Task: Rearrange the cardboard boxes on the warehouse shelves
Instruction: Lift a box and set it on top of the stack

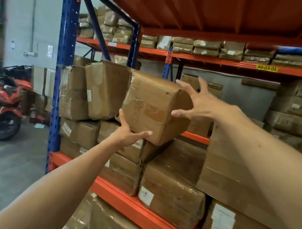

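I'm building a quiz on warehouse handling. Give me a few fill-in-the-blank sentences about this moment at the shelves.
1. The left hand supports the tilted cardboard box from ____.
2. The right hand, fingers spread, is at the box's upper ____ corner.
3. The shelf beams are painted ____.
4. Parked on the floor left of the rack is a red ____.

Missing words: below; right; orange; motorcycle
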`<state>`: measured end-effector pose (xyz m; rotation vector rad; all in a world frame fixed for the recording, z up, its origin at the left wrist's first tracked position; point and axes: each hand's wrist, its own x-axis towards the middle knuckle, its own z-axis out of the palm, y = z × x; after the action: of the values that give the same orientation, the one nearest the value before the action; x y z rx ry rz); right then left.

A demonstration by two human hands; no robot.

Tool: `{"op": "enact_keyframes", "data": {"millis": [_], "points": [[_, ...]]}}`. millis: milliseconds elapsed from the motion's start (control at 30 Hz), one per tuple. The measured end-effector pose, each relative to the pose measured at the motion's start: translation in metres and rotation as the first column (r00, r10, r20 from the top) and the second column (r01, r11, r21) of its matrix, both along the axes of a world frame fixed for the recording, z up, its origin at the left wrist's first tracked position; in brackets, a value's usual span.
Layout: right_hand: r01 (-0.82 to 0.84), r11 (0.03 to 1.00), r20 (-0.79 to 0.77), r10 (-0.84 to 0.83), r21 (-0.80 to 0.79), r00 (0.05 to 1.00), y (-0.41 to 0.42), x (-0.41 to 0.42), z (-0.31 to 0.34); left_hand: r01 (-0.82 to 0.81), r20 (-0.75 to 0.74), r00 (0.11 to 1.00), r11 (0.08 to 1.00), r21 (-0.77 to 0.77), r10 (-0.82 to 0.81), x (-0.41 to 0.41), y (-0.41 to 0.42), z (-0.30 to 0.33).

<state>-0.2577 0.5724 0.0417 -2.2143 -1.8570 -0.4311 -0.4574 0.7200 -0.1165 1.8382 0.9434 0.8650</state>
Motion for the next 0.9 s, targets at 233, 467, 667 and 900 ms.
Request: {"op": "enact_keyframes", "data": {"millis": [233, 467, 667, 900], "points": [[0.166, 0.972, 0.148, -0.141, -0.168, 0.979, 0.080, -0.057, 0.042, 0.099, 0.160, 0.984, 0.986, -0.130, -0.078, -0.006, 0.050, 0.005], [0.183, 0.966, 0.405, -0.096, -0.182, 0.909, 0.109, -0.050, 0.032, 0.085, 0.117, 0.990, 0.996, 0.003, -0.084, -0.005, 0.092, 0.014], [0.066, 0.992, 0.375, -0.022, -0.107, 0.927, 0.098, -0.016, 0.017, -0.029, 0.290, 0.957, 1.000, -0.001, 0.028, 0.018, 0.080, 0.014], [0.106, 0.983, -0.023, -0.104, 0.153, 0.994, 0.044, 0.016, -0.046, 0.014, 0.243, 0.967, 0.972, 0.233, -0.072, 0.036, 0.067, 0.050]]}}
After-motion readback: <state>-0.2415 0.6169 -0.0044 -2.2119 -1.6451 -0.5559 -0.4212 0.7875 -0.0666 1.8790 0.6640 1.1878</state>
